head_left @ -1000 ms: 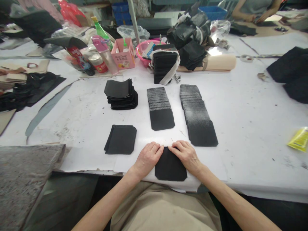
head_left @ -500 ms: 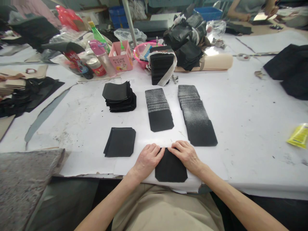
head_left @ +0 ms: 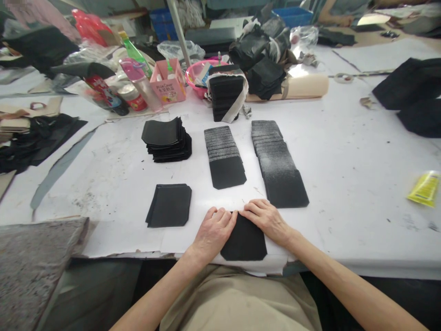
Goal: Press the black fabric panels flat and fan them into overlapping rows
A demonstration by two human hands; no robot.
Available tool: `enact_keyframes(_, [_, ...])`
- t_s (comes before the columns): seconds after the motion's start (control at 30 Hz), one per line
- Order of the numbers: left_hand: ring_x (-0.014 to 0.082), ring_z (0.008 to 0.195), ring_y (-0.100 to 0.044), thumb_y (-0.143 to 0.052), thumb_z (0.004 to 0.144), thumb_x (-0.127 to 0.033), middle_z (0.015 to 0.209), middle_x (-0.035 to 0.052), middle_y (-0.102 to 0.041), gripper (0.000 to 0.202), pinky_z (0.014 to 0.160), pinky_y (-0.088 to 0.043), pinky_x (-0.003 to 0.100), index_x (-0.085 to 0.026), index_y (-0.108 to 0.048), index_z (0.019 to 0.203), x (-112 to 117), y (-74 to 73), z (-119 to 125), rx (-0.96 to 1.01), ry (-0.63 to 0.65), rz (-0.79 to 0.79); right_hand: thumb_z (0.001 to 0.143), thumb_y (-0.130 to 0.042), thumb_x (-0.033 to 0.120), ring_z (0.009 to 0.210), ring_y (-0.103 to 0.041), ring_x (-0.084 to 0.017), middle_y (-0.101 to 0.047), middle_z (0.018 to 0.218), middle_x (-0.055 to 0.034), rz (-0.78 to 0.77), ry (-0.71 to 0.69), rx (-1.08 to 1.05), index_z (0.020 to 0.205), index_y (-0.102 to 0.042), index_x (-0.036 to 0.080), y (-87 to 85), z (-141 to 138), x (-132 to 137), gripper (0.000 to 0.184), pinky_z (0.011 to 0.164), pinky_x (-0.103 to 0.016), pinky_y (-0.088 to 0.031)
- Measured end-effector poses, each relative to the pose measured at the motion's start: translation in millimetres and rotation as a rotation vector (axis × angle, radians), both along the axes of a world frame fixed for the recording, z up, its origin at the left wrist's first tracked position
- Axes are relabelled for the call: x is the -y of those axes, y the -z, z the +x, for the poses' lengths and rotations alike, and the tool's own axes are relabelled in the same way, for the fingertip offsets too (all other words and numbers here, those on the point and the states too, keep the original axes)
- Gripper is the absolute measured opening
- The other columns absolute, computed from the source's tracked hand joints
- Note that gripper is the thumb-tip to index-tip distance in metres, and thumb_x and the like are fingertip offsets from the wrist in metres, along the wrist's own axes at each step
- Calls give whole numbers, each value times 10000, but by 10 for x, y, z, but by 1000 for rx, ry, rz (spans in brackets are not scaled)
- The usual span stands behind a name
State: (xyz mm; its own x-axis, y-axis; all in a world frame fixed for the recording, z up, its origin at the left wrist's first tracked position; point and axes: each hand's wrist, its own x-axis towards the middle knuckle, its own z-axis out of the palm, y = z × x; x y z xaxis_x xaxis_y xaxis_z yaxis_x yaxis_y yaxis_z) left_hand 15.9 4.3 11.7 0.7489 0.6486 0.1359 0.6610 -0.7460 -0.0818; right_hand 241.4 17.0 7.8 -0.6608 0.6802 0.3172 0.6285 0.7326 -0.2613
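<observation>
A black, flat leather-like piece [head_left: 244, 241] with cut corners lies at the table's front edge before me. My left hand [head_left: 216, 230] presses on its far left corner, fingers bent and close together along the edge. At the far right corner, my right hand [head_left: 267, 219] pinches the same edge, its fingertips almost meeting the left ones. The fingers hide most of that far edge. Left of my hands lies a small stack of similar black pieces [head_left: 170, 205]. Beyond them are two overlapping rows, the middle row [head_left: 227, 172] and the right row [head_left: 287, 188], with grey fuzzy strips showing.
A taller black stack [head_left: 167, 140] stands at the left. Behind are a bound black bundle [head_left: 225, 94], a pink box [head_left: 168, 82], a pink basin [head_left: 195, 76] and a beige roll [head_left: 306, 87]. A yellow packet [head_left: 424, 188] lies right. Another person's arm [head_left: 332, 16] shows far back.
The view has shifted slightly, so the table things sit a little further left. My left hand has shifted slightly over the black piece's left side; both hands stay at its far edge.
</observation>
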Motion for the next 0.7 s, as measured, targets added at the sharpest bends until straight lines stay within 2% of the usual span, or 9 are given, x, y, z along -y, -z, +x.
enact_keyframes(0.23, [239, 970, -540, -474, 959, -156, 969, 74, -587, 372, 907, -420, 420, -157, -475, 1330, 0, -25, 17, -6, -15, -26, 1015, -407, 209, 973, -567, -182, -645, 982, -61, -36, -19, -2, 1085, -653, 176, 3, 135, -42, 258, 865, -336, -470])
enact_keyframes(0.7, [240, 948, -532, -502, 947, -166, 984, 75, -563, 432, 851, -430, 405, -200, -448, 1375, 0, -75, 113, -75, -44, -61, 1006, -436, 200, 1019, -546, -185, -638, 1045, -65, -101, -31, -5, 1111, -641, 179, 71, 346, -46, 232, 862, -333, -441])
